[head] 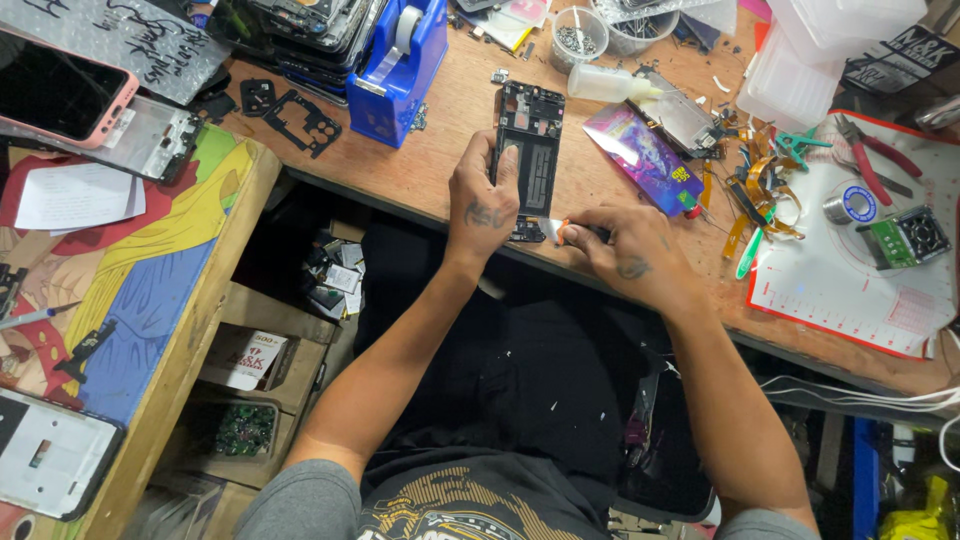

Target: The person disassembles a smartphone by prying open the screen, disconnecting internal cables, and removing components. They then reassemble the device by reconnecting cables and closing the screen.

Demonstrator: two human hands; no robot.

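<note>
Pinning phone frame point(530, 150) | long axis running away | left hand point(482, 200)

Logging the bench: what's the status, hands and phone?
Left hand pins opened phone frame to table. Right hand grips orange-tipped tool at frame's lower end. Nothing blocking.

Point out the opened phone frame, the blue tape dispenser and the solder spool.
opened phone frame point(533, 140), head view, upper middle of frame
blue tape dispenser point(405, 85), head view, blue side wall
solder spool point(850, 205), head view, top face
</note>
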